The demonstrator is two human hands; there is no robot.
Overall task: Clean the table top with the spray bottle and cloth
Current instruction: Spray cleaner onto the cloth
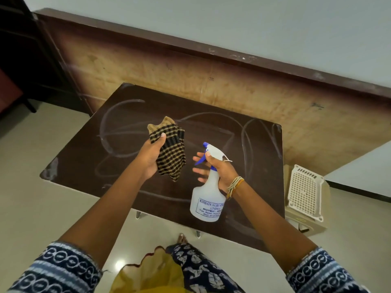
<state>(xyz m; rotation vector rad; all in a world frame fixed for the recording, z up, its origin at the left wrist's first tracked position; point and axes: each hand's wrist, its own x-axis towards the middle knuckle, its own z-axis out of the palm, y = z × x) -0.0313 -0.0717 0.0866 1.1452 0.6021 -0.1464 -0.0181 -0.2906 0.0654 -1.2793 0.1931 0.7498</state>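
A low dark brown table [88, 166] stands below me, its top streaked with pale chalky loops and smears. My left hand [149, 159] grips a bunched tan-and-black checked cloth [171, 153] above the middle of the table. My right hand [218, 172] holds a white spray bottle [208, 199] by its neck, thumb up by the white head. The blue nozzle and trigger point left toward the cloth, and my fingers are spread beside the trigger. The bottle hangs tilted above the table's near right part.
A tall wooden panel [190, 81] with a dark top edge runs behind the table. A cream plastic basket [304, 193] stands on the floor just right of the table. Dark furniture [19, 60] fills the far left. Pale floor tiles [42, 208] lie around, and my foot [183, 237] shows at the near edge.
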